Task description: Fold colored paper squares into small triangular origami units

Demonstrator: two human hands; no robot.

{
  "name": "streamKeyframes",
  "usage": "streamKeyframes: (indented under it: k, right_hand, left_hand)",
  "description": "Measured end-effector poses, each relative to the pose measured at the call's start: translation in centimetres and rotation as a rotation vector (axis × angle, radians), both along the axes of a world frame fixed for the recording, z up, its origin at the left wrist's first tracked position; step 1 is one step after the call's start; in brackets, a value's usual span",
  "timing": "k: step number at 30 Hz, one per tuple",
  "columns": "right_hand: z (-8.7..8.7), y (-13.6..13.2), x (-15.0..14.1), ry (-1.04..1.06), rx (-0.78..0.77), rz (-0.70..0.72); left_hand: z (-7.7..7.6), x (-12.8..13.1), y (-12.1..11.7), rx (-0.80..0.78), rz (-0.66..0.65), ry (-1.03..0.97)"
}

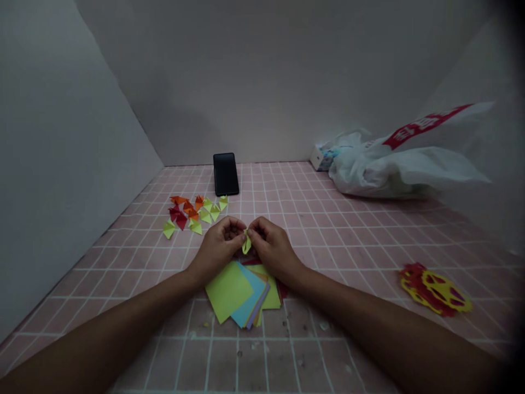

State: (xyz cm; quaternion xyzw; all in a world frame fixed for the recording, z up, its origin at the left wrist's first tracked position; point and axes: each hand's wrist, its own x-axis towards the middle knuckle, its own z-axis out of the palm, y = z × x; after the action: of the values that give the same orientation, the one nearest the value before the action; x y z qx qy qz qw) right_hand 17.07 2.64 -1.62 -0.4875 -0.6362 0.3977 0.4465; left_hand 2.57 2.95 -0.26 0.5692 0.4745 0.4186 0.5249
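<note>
Between the fingertips of both hands is a small folded piece of yellow-green paper (pixel 246 244), narrow and pointed toward me. My left hand (pixel 223 241) pinches its left side with thumb and fingers. From the other side my right hand (pixel 270 244) grips it the same way. Fingers cover its upper part. Just below the hands lies a fanned stack of square paper sheets (pixel 232 293) in yellow-green, blue, purple and orange. Some red paper shows partly under my right wrist.
Small folded paper pieces (pixel 192 210) in red, orange and yellow-green lie at the left, beside a black phone (pixel 226 174). Back right are a white plastic bag (pixel 377 169) and a tissue box (pixel 320 157). Red and yellow paper cut-outs (pixel 435 289) lie at the right. Walls enclose the tabletop.
</note>
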Motion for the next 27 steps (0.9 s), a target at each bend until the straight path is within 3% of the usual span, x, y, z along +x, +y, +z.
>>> streamKeyframes:
  k: [15, 27]
  right_hand:
    - [0.05, -0.01, 0.06, 0.031, -0.035, 0.026]
    - [-0.06, 0.47, 0.47, 0.044, -0.012, 0.061]
  left_hand:
    - [0.2, -0.17, 0.15, 0.005, 0.015, 0.133]
    - [0.35, -0.13, -0.01, -0.019, -0.07, 0.163]
